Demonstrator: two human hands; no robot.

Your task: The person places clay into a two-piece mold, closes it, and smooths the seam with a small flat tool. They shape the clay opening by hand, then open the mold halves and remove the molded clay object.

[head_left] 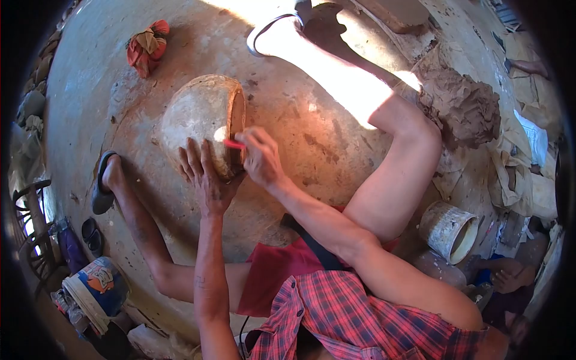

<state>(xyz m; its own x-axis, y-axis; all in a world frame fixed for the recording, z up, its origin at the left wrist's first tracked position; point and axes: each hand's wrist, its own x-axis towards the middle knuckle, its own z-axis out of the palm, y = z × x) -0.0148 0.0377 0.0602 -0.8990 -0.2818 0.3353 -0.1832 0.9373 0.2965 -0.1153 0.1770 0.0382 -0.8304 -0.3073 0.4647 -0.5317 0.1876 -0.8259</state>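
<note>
A large round clay-coloured pot point(195, 111) rests tilted on its side on the floor, its mouth turned to the right. My left hand point(209, 183) lies with spread fingers on the pot's near outer wall; the thumb side is close to the rim. At the pot's mouth, my right hand point(262, 157) is closed around a small red tool point(234, 144) whose tip points left over the rim. Most of that tool is hidden in my fingers, so its exact kind does not show. The inside of the pot is largely out of sight.
A crumpled reddish cloth bundle point(148, 48) lies beyond the pot. To the right are a heap of wet clay point(462, 102) and a stained bucket point(441, 228). A printed bucket point(99, 288) stands at lower left. Another person's hand point(507, 276) shows at lower right.
</note>
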